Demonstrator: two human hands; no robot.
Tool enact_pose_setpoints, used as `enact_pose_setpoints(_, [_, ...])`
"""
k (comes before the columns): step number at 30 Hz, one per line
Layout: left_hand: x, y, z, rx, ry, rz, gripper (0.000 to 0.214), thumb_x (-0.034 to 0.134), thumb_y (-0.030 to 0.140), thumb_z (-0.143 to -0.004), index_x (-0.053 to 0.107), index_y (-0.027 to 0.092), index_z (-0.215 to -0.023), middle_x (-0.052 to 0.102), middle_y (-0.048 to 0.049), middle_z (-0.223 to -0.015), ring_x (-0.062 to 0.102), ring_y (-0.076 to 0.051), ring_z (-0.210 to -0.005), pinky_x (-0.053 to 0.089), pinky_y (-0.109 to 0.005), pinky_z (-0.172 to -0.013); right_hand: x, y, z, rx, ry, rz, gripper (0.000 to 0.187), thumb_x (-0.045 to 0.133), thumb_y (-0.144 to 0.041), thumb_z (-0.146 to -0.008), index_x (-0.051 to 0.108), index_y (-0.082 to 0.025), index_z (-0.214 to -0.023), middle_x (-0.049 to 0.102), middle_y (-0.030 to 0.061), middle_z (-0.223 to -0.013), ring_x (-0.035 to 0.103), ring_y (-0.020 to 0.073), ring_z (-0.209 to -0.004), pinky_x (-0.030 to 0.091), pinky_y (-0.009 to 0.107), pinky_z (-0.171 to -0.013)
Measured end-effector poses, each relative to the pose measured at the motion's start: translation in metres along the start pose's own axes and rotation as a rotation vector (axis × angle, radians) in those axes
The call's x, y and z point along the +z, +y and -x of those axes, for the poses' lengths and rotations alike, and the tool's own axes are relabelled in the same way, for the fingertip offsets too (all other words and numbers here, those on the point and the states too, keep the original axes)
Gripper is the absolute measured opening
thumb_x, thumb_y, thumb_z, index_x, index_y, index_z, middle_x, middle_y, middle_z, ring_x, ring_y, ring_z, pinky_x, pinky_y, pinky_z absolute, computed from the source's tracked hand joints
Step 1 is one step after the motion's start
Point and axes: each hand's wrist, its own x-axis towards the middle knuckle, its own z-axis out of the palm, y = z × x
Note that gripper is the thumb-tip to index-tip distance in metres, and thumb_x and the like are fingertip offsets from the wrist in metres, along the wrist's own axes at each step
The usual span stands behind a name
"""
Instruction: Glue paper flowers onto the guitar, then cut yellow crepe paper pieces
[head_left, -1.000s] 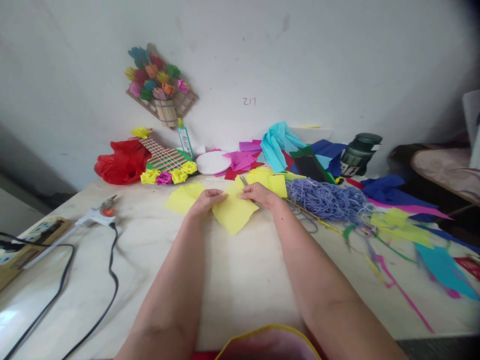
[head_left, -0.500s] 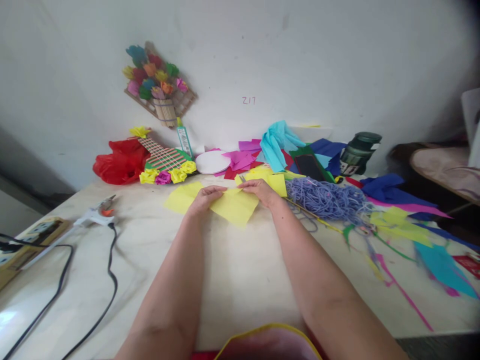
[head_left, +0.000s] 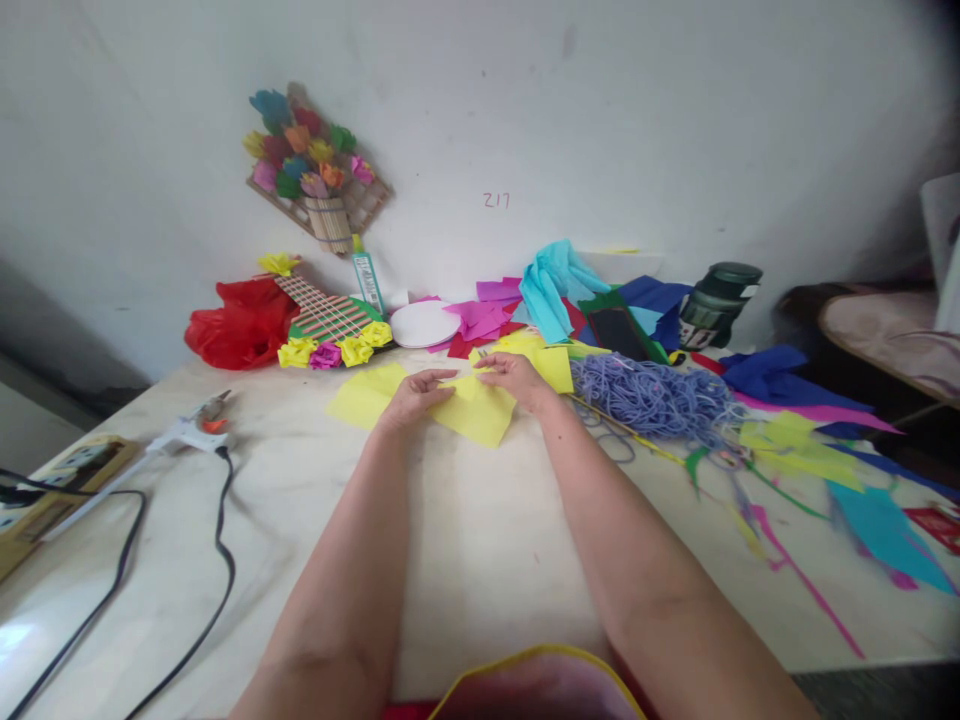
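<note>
A piece of yellow paper point(head_left: 480, 412) is held up over the table between my hands. My right hand point(head_left: 521, 380) pinches its upper edge with thumb and fingers. At the paper's left side, my left hand point(head_left: 411, 400) has its thumb and fingers parted, the thumb by the paper's edge. A small greyish tip shows beside my right fingertips; I cannot make out what it is. Another yellow sheet point(head_left: 364, 395) lies on the table behind my left hand. More yellow paper point(head_left: 551, 365) lies behind my right hand.
Purple-blue yarn point(head_left: 652, 395) lies right of my hands, with coloured paper scraps point(head_left: 892, 535) further right. A glue gun point(head_left: 187, 430) and its black cord are at left, near a power strip point(head_left: 75, 480). A decorated guitar shape point(head_left: 330, 325) and a dark green jar point(head_left: 720, 305) stand behind.
My left thumb and fingers have parted from their closed grip at the paper's edge. The paper's lower corner has risen slightly. My right hand stays almost in place.
</note>
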Motion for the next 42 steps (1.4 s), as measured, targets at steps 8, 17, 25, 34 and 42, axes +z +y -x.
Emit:
enact_pose_setpoints(8, [-0.001, -0.002, -0.001, -0.016, -0.004, 0.014, 0.053, 0.074, 0.028, -0.055, 0.060, 0.015, -0.104, 0.068, -0.0058, -0.076, 0.063, -0.017, -0.065, 0.047, -0.027, -0.064, 0.000, -0.003, 0.002, 0.130, 0.007, -0.004, 0.022, 0.068, -0.022, -0.059, 0.066, -0.015, -0.080, 0.063, 0.0001, -0.064, 0.055, 0.0098, -0.056, 0.042, 0.021, -0.053])
enact_pose_setpoints(17, [0.001, 0.001, 0.001, -0.043, 0.012, 0.004, 0.056, 0.074, 0.029, -0.054, 0.058, 0.014, -0.105, 0.068, -0.0070, -0.076, 0.063, -0.017, -0.063, 0.048, -0.028, -0.061, -0.007, -0.007, 0.008, 0.180, -0.052, -0.130, 0.025, 0.060, -0.034, -0.067, 0.067, -0.013, -0.080, 0.066, 0.0037, -0.068, 0.058, 0.0137, -0.058, 0.042, 0.023, -0.052])
enact_pose_setpoints(25, [0.001, -0.001, 0.000, -0.068, -0.001, 0.036, 0.052, 0.074, 0.028, -0.055, 0.060, 0.015, -0.103, 0.068, -0.0070, -0.075, 0.062, -0.017, -0.061, 0.047, -0.027, -0.059, -0.007, -0.009, 0.008, 0.145, -0.188, -0.010, 0.040, 0.056, -0.009, -0.057, 0.066, -0.018, -0.094, 0.067, -0.0004, -0.077, 0.058, 0.0110, -0.064, 0.043, 0.022, -0.061])
enact_pose_setpoints(34, [0.005, -0.002, -0.003, -0.029, 0.056, 0.222, 0.038, 0.069, 0.031, -0.062, 0.064, 0.011, -0.094, 0.067, -0.0117, -0.090, 0.063, -0.021, -0.079, 0.049, -0.028, -0.069, 0.001, 0.008, -0.003, 0.180, 0.130, 0.034, 0.016, 0.064, -0.028, -0.061, 0.065, -0.014, -0.068, 0.064, 0.0005, -0.061, 0.056, 0.0122, -0.058, 0.042, 0.023, -0.055])
enact_pose_setpoints(42, [0.014, -0.012, -0.013, 0.006, 0.174, 0.322, 0.035, 0.072, 0.023, -0.057, 0.063, 0.010, -0.088, 0.067, -0.0113, -0.087, 0.063, -0.022, -0.082, 0.050, -0.032, -0.073, 0.007, 0.000, 0.000, 0.227, 0.169, -0.162, 0.011, 0.062, -0.025, -0.062, 0.060, -0.015, -0.066, 0.064, 0.0021, -0.061, 0.060, 0.0141, -0.058, 0.045, 0.024, -0.057])
